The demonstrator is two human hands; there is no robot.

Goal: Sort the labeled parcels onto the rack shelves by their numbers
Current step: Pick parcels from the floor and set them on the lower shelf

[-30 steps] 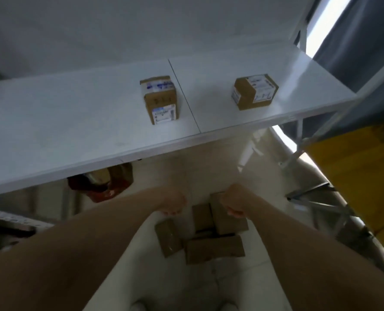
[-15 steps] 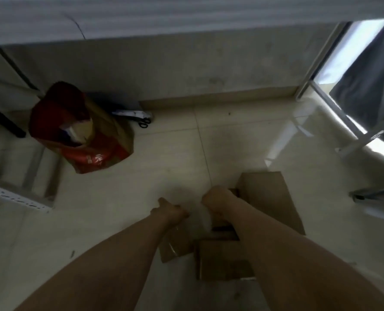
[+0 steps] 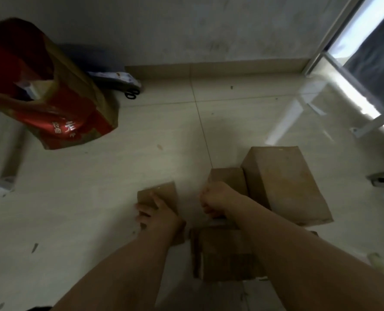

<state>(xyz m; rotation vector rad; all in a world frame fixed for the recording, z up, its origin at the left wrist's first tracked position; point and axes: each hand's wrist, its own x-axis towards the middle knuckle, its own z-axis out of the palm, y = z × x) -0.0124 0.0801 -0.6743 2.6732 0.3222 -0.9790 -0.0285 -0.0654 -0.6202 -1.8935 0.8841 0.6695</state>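
Both arms lowered to the pale tiled floor (image 3: 96, 187) since 1 s ago: left hand (image 3: 158, 213) now grips small brown cardboard parcel (image 3: 164, 191) just beyond it, right hand (image 3: 218, 200) curled against second brown cardboard parcel (image 3: 228, 177), hold uncertain; pickup starting, labels unseen.

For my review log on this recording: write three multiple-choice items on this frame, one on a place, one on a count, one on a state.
1. Where is the red and gold paper bag? A on the tiled floor, left of the brown cardboard boxes; B on a box; C inside a box.
2. How many boxes show? A two; B four; C six.
3. What is the left hand doing? A gripping the leftmost box; B lying flat on the floor; C hanging free.
Key: 1A, it stands far left of them; 2B, four separate boxes are visible; 3A, thumb on top, fingers curled round its side.
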